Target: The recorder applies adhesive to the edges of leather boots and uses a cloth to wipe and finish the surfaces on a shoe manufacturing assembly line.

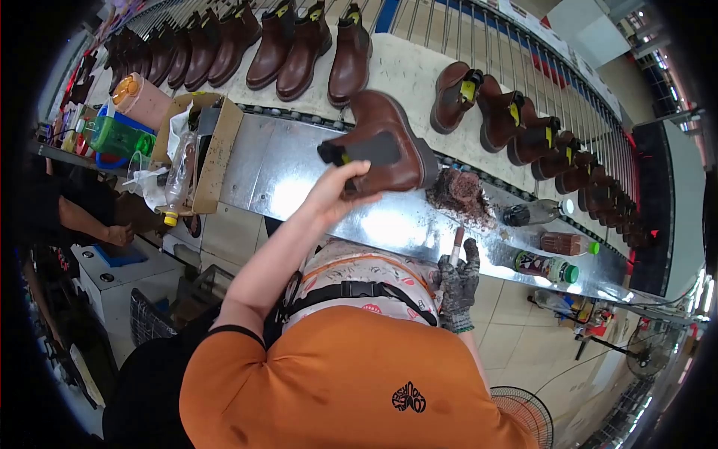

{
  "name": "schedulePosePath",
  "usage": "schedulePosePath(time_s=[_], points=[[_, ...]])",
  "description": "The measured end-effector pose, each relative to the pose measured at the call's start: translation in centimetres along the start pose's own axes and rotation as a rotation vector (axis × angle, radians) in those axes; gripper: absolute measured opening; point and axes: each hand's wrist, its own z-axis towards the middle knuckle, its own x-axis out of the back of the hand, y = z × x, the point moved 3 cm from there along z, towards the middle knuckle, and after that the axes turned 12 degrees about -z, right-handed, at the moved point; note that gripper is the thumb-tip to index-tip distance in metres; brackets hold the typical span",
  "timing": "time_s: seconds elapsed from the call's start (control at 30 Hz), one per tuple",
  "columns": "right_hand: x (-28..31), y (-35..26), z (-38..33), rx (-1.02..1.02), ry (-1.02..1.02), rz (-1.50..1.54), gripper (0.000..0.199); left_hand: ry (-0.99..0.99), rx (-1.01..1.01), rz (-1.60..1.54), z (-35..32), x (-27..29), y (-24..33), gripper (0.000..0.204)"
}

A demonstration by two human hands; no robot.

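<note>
My bare left hand [335,193] grips a brown ankle boot [389,138] by its black elastic side and holds it tilted above the shiny metal shelf [277,168]. My right hand [459,280], in a grey knit glove, is closed around a thin stick-like handle [456,244] that points up toward a dark brown stained clump [460,196] lying on the shelf. The boot hangs just left of that clump. What is at the handle's upper end I cannot make out.
Rows of brown boots [299,45] stand on the pale conveyor [407,75] behind the shelf. A cardboard box [217,146] sits at the shelf's left end, bottles [550,266] at its right. Another person's arm [90,224] is at the left. Fans [527,408] stand on the floor.
</note>
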Motion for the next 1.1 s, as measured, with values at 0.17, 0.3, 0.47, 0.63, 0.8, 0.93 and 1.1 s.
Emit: schedulePosePath(time_s=[0.17, 0.3, 0.47, 0.63, 0.8, 0.93, 1.1], points=[[-2.0, 4.2, 4.1, -0.162, -0.19, 0.616, 0.063, -0.087, -0.088, 0.277, 10.7, -2.7, 5.3, 0.036], [-3.4, 6.2, 4.5, -0.107, -0.245, 0.475, 0.041, 0.049, -0.184, 0.547, 17.8, -6.8, 7.8, 0.045], [-3.3, 7.0, 5.5, -0.162, -0.158, 0.251, 0.037, 0.187, -0.537, 1.246, 23.7, -8.4, 6.7, 0.081], [-2.8, 8.9, 6.2, -0.284, -0.325, 0.587, 0.037, 0.152, -0.445, 1.278, 22.7, -9.9, 5.4, 0.092], [-3.4, 8.1, 5.4, -0.276, -0.231, 0.705, 0.053, 0.015, -0.528, 0.966, 24.0, -6.3, 6.7, 0.089], [-3.7, 6.0, 4.4, -0.19, -0.025, 0.291, 0.047, 0.47, -1.226, 0.841, 23.7, -3.3, 11.5, 0.079], [-3.2, 7.6, 6.2, -0.232, -0.017, 0.249, 0.05, 0.672, -1.0, 0.846, 28.6, 1.8, 15.5, 0.08]])
